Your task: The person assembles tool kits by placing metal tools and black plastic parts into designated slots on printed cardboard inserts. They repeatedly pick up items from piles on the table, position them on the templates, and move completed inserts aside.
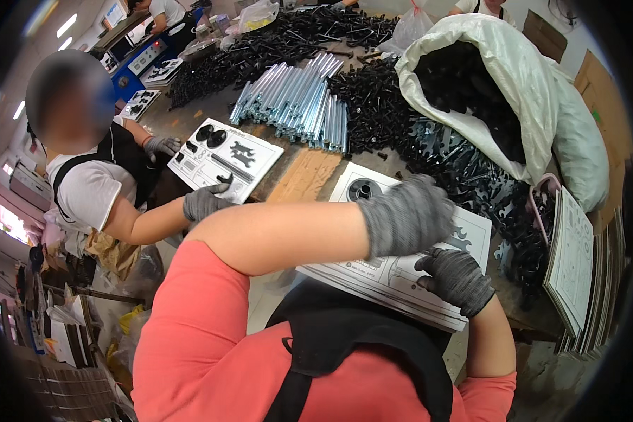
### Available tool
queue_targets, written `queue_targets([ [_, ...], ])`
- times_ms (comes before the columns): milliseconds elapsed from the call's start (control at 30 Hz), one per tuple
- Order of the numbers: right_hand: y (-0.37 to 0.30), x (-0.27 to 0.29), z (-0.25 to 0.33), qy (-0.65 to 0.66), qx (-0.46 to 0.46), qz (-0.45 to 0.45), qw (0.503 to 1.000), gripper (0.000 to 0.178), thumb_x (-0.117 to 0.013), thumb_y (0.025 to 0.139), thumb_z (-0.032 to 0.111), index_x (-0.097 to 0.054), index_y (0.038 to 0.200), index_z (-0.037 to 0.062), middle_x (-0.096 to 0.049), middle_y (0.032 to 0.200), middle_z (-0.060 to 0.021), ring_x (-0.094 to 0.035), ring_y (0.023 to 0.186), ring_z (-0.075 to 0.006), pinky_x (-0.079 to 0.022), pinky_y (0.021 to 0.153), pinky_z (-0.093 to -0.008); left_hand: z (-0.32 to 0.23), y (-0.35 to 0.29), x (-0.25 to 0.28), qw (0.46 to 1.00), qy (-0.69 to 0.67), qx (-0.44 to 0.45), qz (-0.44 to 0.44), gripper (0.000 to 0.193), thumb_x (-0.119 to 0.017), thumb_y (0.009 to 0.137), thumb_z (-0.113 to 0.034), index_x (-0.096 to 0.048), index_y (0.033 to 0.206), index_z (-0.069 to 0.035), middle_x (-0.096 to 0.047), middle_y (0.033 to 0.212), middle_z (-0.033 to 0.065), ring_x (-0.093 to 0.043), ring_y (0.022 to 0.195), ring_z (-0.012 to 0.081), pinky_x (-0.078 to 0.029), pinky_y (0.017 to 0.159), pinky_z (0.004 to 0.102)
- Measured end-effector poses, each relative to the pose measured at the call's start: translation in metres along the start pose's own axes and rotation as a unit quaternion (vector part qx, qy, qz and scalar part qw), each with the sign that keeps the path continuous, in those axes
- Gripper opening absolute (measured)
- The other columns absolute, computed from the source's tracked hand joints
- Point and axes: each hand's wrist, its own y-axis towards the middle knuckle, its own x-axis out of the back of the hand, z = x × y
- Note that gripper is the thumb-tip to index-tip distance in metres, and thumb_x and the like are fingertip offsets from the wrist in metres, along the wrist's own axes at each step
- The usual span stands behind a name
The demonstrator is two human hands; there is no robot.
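1. I am watching the left hand [408,214], gloved in grey knit, reaching across a printed cardboard card [394,271] on the counter [306,176]; its grip is turned from view, so I cannot tell whether it is closing on anything.
2. The right hand [456,279] is pressing the card's near half, fingers curled loosely, clamping nothing.
3. I am judging this as card loading: one black round part [363,188] is sitting at the far corner.
4. Next calls for picking from the black parts heap [471,183] just beyond.

printed cards [401,271]: 2 laid flat | white sacks [520,84]: 1 | gloved hands [408,214]: 4 | silver rod bundles [299,102]: 1
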Motion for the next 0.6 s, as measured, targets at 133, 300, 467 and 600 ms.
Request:
queue_targets([
  [133,0.009,-0.021,-0.017,0.089,-0.012,0.057,0.994,0.038,-0.062,0.083,0.027,-0.057,0.116,0.0095,-0.060,0.108,-0.0140,-0.057,0.103,-0.0245,-0.046,0.086,-0.0364,-0.034,0.006,0.074,0.984,-0.122,-0.113,0.070,0.023,-0.055,0.078,-0.011,-0.058,0.100,-0.004,-0.061,0.093,0.0093,-0.061,0.086,0.0249,-0.049,0.077,0.0353],
  [300,-0.003,-0.013,0.003,0.073,0.039,0.027,0.996,0.036,-0.061,0.083,0.029,-0.058,0.114,0.0101,-0.060,0.103,-0.0131,-0.058,0.098,-0.0255,-0.047,0.083,-0.0372,-0.062,-0.036,0.080,0.973,-0.152,-0.168,0.034,0.022,-0.055,0.079,-0.012,-0.059,0.099,-0.004,-0.061,0.093,0.0097,-0.061,0.086,0.0253,-0.049,0.077,0.0353],
  [467,-0.001,-0.006,0.023,0.051,0.100,-0.006,0.994,0.035,-0.059,0.083,0.031,-0.058,0.112,0.0106,-0.060,0.099,-0.0122,-0.059,0.093,-0.0265,-0.047,0.079,-0.0381,-0.063,-0.065,0.073,0.971,-0.171,-0.159,0.042,0.021,-0.055,0.080,-0.013,-0.059,0.098,-0.004,-0.061,0.092,0.0101,-0.061,0.086,0.0256,-0.050,0.077,0.0353],
  [600,-0.005,-0.003,0.033,0.033,0.115,-0.022,0.993,0.034,-0.058,0.083,0.032,-0.059,0.110,0.0110,-0.060,0.095,-0.0114,-0.059,0.089,-0.0274,-0.047,0.076,-0.0388,-0.056,-0.079,0.073,0.973,-0.173,-0.145,0.054,0.021,-0.055,0.080,-0.014,-0.060,0.098,-0.004,-0.061,0.091,0.0105,-0.061,0.085,0.0259,-0.050,0.077,0.0353],
])
